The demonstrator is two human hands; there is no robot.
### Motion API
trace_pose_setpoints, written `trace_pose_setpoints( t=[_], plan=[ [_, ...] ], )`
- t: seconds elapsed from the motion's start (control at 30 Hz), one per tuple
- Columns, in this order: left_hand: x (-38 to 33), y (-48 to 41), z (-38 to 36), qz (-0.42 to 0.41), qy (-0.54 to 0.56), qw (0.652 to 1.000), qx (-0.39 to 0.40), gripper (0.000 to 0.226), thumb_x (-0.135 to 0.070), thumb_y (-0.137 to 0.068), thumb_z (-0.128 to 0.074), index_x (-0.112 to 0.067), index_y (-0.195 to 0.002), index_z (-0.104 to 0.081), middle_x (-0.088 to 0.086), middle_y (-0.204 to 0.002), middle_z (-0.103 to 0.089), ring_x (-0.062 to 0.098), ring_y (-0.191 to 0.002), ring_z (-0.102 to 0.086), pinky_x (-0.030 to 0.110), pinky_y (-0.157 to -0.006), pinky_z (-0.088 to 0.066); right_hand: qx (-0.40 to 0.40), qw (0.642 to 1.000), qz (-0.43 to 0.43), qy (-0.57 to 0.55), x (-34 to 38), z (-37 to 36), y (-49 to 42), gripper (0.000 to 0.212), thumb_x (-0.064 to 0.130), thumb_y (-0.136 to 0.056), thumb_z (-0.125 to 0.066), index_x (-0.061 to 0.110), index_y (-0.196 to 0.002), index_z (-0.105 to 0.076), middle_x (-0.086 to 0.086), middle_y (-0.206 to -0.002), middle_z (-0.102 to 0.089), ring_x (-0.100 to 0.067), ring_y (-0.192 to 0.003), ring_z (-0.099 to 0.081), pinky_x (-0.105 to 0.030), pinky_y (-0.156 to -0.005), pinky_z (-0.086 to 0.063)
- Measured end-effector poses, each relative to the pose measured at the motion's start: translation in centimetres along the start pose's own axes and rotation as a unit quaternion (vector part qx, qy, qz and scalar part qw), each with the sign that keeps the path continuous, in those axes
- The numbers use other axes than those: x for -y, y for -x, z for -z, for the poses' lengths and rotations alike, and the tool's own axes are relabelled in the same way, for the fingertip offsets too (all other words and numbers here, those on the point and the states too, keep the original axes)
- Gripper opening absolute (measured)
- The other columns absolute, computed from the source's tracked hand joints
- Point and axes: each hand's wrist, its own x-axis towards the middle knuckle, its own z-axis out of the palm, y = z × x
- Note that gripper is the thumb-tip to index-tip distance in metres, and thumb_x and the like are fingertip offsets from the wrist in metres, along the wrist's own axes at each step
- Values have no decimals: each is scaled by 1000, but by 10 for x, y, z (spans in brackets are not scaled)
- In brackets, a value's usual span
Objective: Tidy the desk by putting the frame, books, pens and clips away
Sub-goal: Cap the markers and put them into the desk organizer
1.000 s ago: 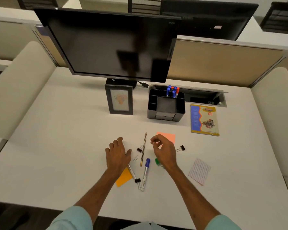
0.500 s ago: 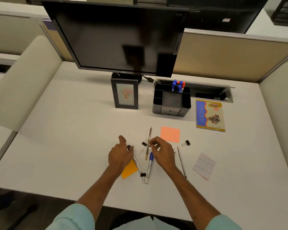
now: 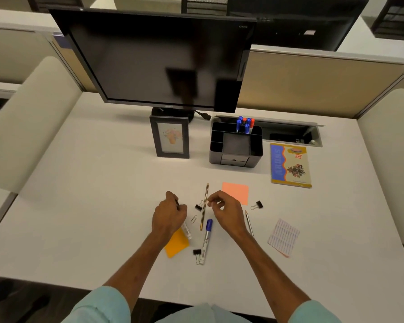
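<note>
My left hand (image 3: 169, 215) grips a white marker with a black cap (image 3: 187, 231) that lies over an orange note (image 3: 176, 247). My right hand (image 3: 226, 213) hovers beside a gold pencil (image 3: 204, 205), fingertips drawn to the thumb with nothing visible between them. Between my hands lie a blue-capped marker (image 3: 207, 238), a paper clip (image 3: 193, 219) and a binder clip (image 3: 198, 207). More binder clips lie at the right (image 3: 258, 204) and near the front (image 3: 197, 252). A silver pen (image 3: 248, 222) lies by my right wrist. The picture frame (image 3: 172, 138) stands upright at the back, and a book (image 3: 289, 165) lies at the right.
A black desk organiser (image 3: 236, 145) with several markers in its rear slot stands between frame and book. A monitor (image 3: 161, 61) stands behind them, with an open cable tray (image 3: 289, 134) at the back right. A pink note (image 3: 235, 192) and a label sheet (image 3: 282, 236) lie on the desk.
My left hand went from resting flat on the desk to curling round the black-capped marker. My right hand shifted slightly left toward the pencil.
</note>
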Motion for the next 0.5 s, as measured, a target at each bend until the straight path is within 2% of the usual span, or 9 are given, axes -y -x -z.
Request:
trace_pose_setpoints(
  t=[0.13, 0.2, 0.3, 0.4, 0.5],
  plan=[
    [-21, -15, 12, -105, 56, 993, -1, 21, -28, -98, -59, -28, -115, -47, -5, -68, -66, 10, -58, -65, 37, -57, -58, 47, 997, 39, -51, 15, 10, -23, 11, 15, -97, -71, 21, -106, -75, 10, -98, -76, -9, -88, -71, -33, -83, -61],
    [-38, -23, 18, -166, 90, 982, 5, 24, -26, -100, -58, -35, -117, -45, -10, -72, -65, 5, -65, -67, 25, -56, -53, 70, 995, 45, -56, 22, 24, -40, 17, 21, -97, -72, 23, -114, -74, 10, -101, -76, -9, -89, -71, -27, -82, -59],
    [-67, -34, 22, -220, 124, 968, 16, 29, -24, -103, -58, -39, -123, -43, -16, -87, -67, 3, -79, -68, 15, -66, -54, 92, 994, 51, -38, 31, 49, -62, 30, 23, -95, -75, 26, -125, -71, 9, -107, -76, -9, -95, -72, -22, -85, -58],
    [-92, -41, 18, -243, 151, 958, 25, 30, -27, -103, -61, -39, -125, -43, -17, -96, -68, 4, -86, -69, 13, -74, -54, 83, 994, 74, 2, 34, 65, -71, 33, 26, -94, -77, 24, -126, -71, 9, -110, -76, -9, -98, -71, -24, -87, -60],
    [-111, -44, 9, -271, 172, 947, 22, 31, -30, -103, -62, -36, -128, -44, -15, -101, -70, 4, -91, -70, 19, -79, -58, 41, 994, 96, 17, 30, 76, -72, 28, 28, -95, -75, 22, -122, -73, 10, -109, -76, -6, -94, -71, -23, -83, -61]
  ],
)
